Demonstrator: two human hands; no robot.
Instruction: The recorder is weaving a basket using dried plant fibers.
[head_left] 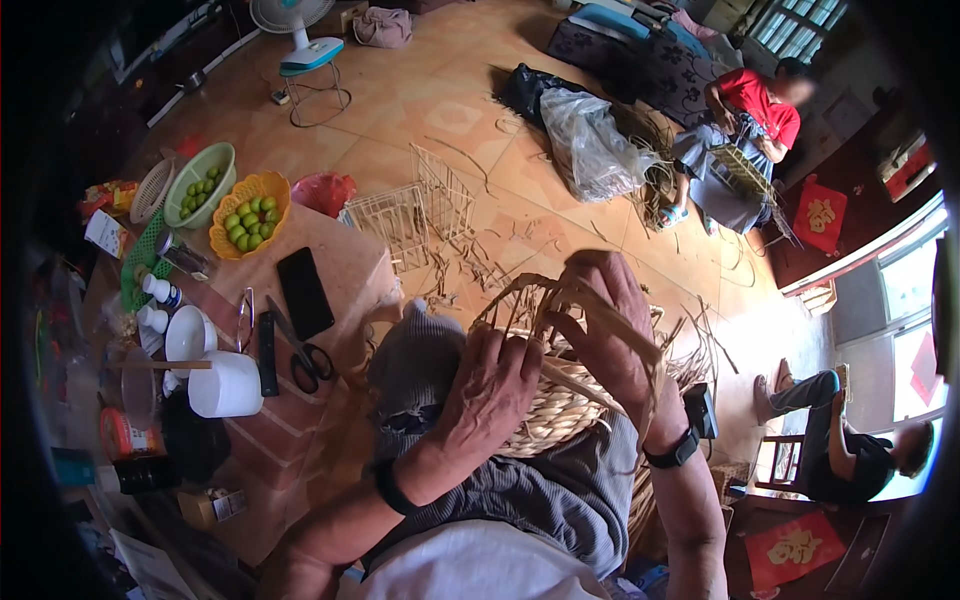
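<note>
A half-woven straw basket rests on my lap, its braided wall facing me and its frame arching at the far rim. My left hand is closed at the near-left edge, fingertips pinched on the basket's rim. My right hand is curled over the far-right side, gripping a flat dried straw strip; the strip's loose end hangs down past my right wrist. My fingers partly hide the rim and the spot where the strip enters the weave.
On the table at left are scissors, a black phone, a white cup and a yellow basket of green fruit. Wire frames and straw scraps lie on the floor. A person in red and another person sit at right.
</note>
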